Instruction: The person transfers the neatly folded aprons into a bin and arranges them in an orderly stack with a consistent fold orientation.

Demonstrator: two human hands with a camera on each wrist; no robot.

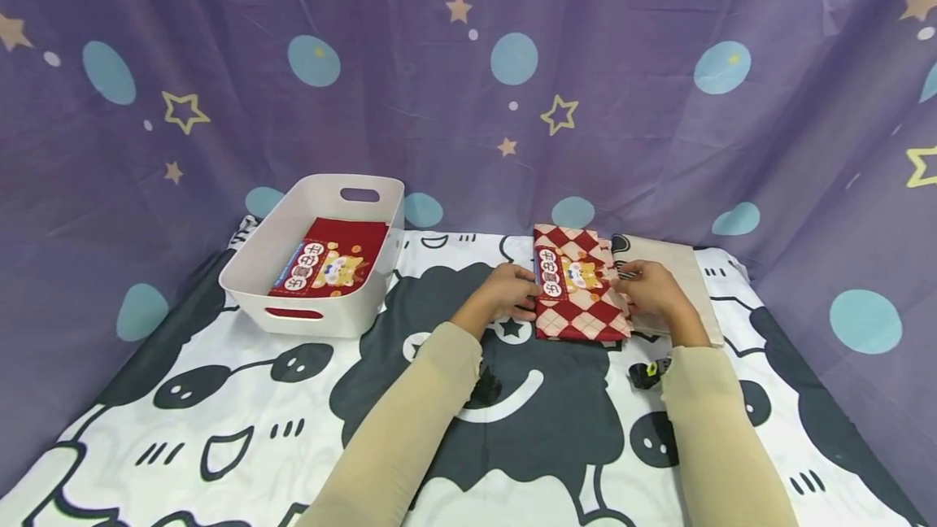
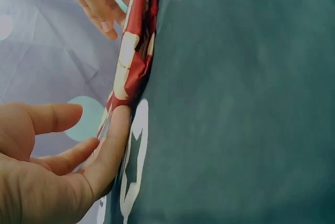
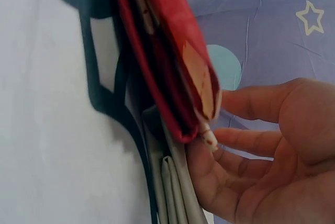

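A folded red-and-cream diamond-patterned cloth with a cartoon animal print lies at the back of the table. On its left edge, my left hand touches with extended fingers, and the thumb stands apart from the cloth in the left wrist view. My right hand pinches the right edge; in the right wrist view its thumb is at the cloth's upper side and fingers are under it. Layered red folds show there. A beige folded cloth lies beside it, partly hidden by the right hand.
A white plastic bin with handle holes stands at the back left, with a red printed folded cloth inside. A small black-and-yellow object is by the right wrist. The purple curtain hangs behind the table.
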